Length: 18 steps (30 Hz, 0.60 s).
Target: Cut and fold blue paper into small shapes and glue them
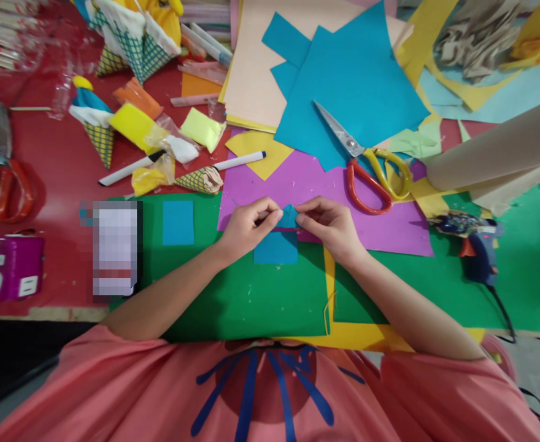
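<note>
Between my two hands is a small piece of blue paper, folded to a point at its top. My left hand pinches its left edge with thumb and forefinger. On the other edge, my right hand grips it the same way. Just below lies a flat blue paper rectangle on the green sheet. Another blue square rests farther left on the green. A purple sheet spreads behind and under my hands.
Scissors with red and yellow handles lie beyond my right hand, near large blue sheets. At right are a glue gun and a white roll. Clay packets, markers and more scissors occupy the left.
</note>
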### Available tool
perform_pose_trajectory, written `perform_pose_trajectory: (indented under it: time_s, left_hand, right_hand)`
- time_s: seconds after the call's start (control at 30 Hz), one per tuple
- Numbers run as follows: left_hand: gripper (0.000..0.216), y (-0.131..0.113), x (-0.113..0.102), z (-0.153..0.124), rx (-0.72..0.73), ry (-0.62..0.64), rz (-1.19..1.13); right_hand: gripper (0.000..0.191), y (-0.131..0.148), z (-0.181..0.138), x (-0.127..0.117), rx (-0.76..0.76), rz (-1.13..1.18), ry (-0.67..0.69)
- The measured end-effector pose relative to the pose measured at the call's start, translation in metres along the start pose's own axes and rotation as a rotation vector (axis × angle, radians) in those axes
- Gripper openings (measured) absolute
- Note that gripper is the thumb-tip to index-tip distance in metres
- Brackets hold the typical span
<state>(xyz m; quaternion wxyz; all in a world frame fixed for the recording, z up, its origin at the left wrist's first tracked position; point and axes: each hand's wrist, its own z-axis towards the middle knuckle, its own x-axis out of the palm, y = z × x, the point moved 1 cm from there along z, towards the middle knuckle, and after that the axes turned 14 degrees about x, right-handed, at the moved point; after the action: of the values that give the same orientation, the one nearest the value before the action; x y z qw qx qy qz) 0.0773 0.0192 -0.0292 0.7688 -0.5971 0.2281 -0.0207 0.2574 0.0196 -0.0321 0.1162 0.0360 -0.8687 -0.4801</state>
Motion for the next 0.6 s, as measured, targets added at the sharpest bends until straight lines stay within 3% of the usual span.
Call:
perform_pose_trajectory:
  time_s: [0.6]
  left_hand:
    - [0.028, 0.0033, -0.0006, -0.0008, -0.013, -0.027, -0.035]
  right_hand:
    - [0.017, -0.0007, 0.0002, -0.0029, -0.133, -0.018, -0.011]
